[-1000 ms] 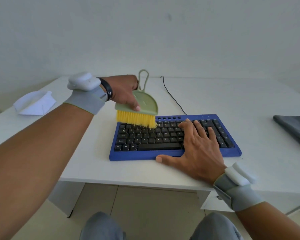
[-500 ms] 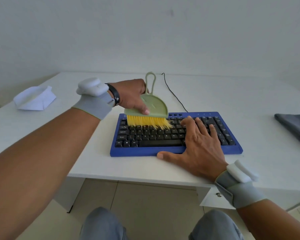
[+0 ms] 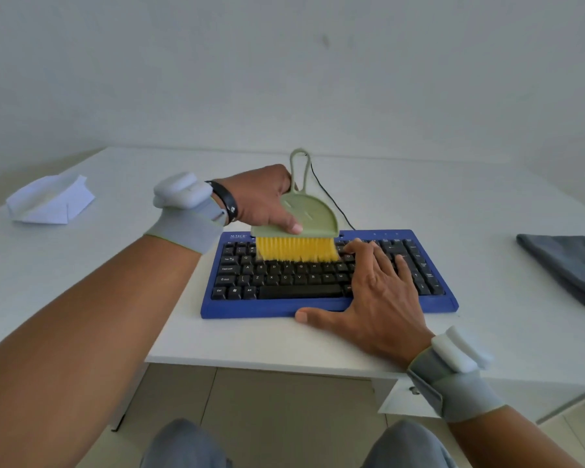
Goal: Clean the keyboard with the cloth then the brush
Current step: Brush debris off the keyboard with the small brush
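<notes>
Gripping the brush [image 3: 296, 216] by its green back, left hand [image 3: 260, 197] curled round it, thumb pressed on the front face just above the yellow bristles. Bristles down on the upper key rows, centre of the frame, left of middle on the keyboard [image 3: 318, 278]. Right hand [image 3: 379, 295] spread flat and holding nothing, fingers straight across the right-hand keys, thumb along the front edge, pinning the board to the table [image 3: 419, 197].

Brush stage underway by the look of it; dark cloth [image 3: 568, 265] lying at the right edge of the frame, well apart from the board. White folded paper [image 3: 51, 201] at upper left. Black cable [image 3: 331, 197] trailing off behind the brush toward the back of the table.

Risks from here: bristle tips just beside the right index finger, so a stroke carried further right would bump into that hand and leave the keys under the palm unswept. Pressing too hard could splay the bristles and skate over the gaps. Lifting the right hand could let the board slide. Loop handle near the cable, so a snag looks possible on a back sweep.
</notes>
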`<action>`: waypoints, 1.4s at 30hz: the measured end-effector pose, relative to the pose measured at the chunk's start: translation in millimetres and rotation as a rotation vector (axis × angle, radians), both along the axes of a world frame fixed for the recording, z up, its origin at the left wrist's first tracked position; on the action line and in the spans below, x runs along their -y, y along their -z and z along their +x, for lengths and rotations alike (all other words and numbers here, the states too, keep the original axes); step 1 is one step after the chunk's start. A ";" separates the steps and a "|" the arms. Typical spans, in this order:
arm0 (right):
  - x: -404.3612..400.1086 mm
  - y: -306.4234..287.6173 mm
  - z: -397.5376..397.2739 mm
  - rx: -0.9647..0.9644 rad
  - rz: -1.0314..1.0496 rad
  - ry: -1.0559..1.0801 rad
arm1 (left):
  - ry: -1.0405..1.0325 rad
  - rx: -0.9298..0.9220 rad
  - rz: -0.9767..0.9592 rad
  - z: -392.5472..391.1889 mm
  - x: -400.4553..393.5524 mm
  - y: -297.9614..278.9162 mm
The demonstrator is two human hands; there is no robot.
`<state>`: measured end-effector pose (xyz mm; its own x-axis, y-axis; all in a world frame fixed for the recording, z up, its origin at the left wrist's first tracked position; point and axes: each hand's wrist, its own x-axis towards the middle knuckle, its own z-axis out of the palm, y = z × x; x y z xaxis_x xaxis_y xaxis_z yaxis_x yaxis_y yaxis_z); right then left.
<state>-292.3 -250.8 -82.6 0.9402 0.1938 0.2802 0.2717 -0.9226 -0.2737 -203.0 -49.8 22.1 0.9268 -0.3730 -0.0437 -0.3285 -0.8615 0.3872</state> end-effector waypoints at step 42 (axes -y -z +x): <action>35.4 -29.9 46.9 -0.371 -0.114 -0.126 | -0.028 0.121 -0.285 -13.7 19.0 20.5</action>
<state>-245.4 -286.3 -52.8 0.9402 0.3244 -0.1035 0.2870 -0.9185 -0.2719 -216.7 -68.8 1.6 0.9291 -0.3283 0.1705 -0.3645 -0.7336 0.5736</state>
